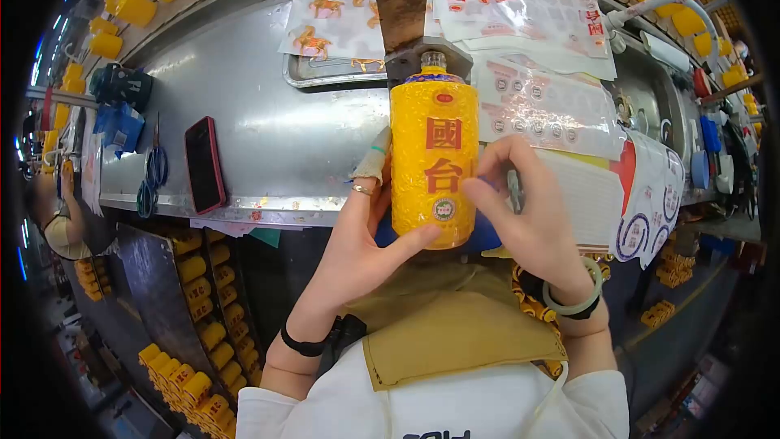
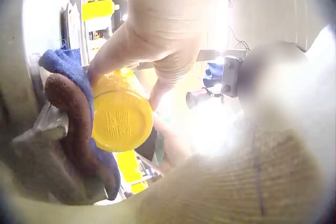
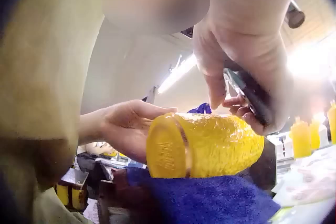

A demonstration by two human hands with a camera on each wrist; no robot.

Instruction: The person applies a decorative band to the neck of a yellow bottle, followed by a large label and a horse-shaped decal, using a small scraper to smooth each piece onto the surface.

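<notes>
A yellow embossed bottle point(image 1: 435, 162) with red characters and a small round seal lies with its neck pointing away from the person. My left hand point(image 1: 357, 228) holds it from the left, thumb along the lower side, with a pale wrapping and a ring on its fingers. From the right, my right hand point(image 1: 532, 215) reaches its bent fingertips to the bottle's printed face. A slim dark tool point(image 3: 251, 95) is tucked in the right palm; its kind cannot be made out. Under the bottle lies a blue cloth point(image 3: 210, 195), and its round base point(image 2: 123, 121) shows in the left wrist view.
A brown beam point(image 1: 400, 0) ends at the bottle's neck. Sheets of red-printed decals point(image 1: 520, 12) lie at right, and a tray point(image 1: 325, 77) with gold horse figures stands behind. A phone point(image 1: 205, 164) and blue-handled scissors point(image 1: 153, 175) lie on the metal bench point(image 1: 252, 97).
</notes>
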